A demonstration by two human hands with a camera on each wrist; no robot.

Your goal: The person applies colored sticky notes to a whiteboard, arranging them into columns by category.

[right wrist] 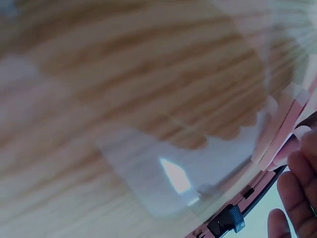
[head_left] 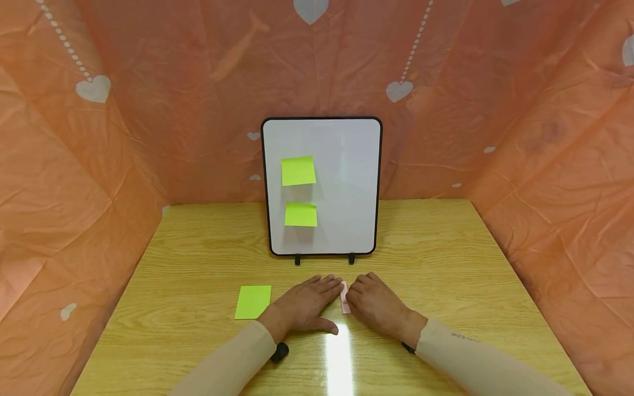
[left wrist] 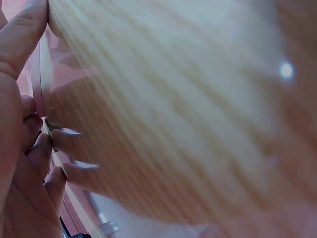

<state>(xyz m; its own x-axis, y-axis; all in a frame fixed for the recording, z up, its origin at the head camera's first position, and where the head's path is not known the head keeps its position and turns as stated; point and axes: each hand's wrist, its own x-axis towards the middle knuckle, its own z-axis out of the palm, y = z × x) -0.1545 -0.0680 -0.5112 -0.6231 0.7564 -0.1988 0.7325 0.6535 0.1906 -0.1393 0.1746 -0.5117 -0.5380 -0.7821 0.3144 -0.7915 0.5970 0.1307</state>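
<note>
A pink sticky note pad [head_left: 345, 300] lies on the table between the two hands, partly covered by both. My left hand [head_left: 309, 305] rests palm down with fingers spread, its fingertips touching the pad's left edge. At the pad's right edge my right hand [head_left: 375, 302] has its fingers curled and pinches the pink paper. The right wrist view shows the pad [right wrist: 283, 131] edge-on, with the right fingers [right wrist: 297, 186] against it. Whether one sheet or several are pinched is hidden. Left of the left hand lies a yellow-green sticky note pad [head_left: 253, 302].
A black-framed whiteboard [head_left: 342, 181] stands upright behind the hands on small black feet [head_left: 351, 258]. Two yellow-green notes, an upper note [head_left: 298, 171] and a lower note [head_left: 300, 214], stick to its left half. Orange cloth [head_left: 198, 110] with white hearts surrounds the wooden table [head_left: 431, 247].
</note>
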